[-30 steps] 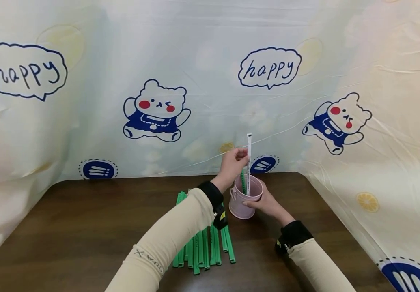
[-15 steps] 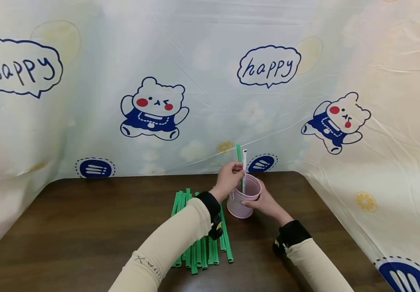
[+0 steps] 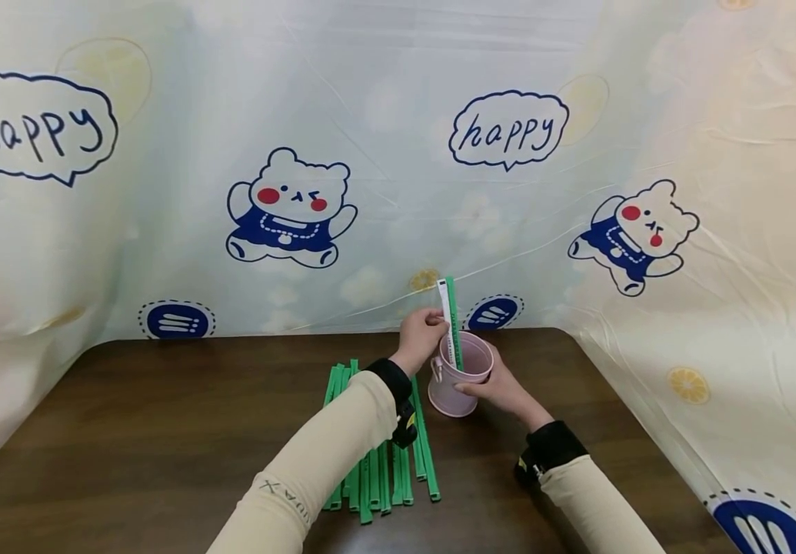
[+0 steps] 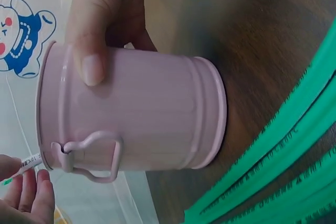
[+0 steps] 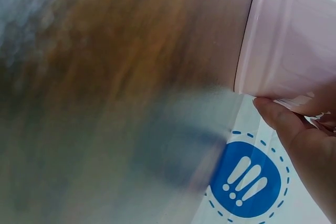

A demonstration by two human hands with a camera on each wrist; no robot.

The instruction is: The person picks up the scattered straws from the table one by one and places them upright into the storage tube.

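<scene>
A pink metal bucket (image 3: 454,392) stands on the table, one handle lug on its side. My right hand (image 3: 504,385) grips it from the right, thumb across the front; in the left wrist view that thumb lies on the bucket wall (image 4: 152,103). At the bucket's left rim, my left hand (image 3: 421,335) pinches a slim white printed strip (image 3: 444,308) whose lower end is inside. A green strip (image 3: 454,323) stands beside it, also with its lower end in the bucket. The left wrist view shows the white strip (image 4: 32,162) between thumb and fingers.
Several green printed strips (image 3: 373,477) lie in a loose bundle left of the bucket, partly hidden under my left forearm. The brown table (image 3: 162,431) ends at a printed curtain (image 3: 384,192) behind and on both sides.
The white strip has come down and tilted left, passing from the right of the green strip to its left. My left hand has moved down and left; my right hand keeps holding the bucket.
</scene>
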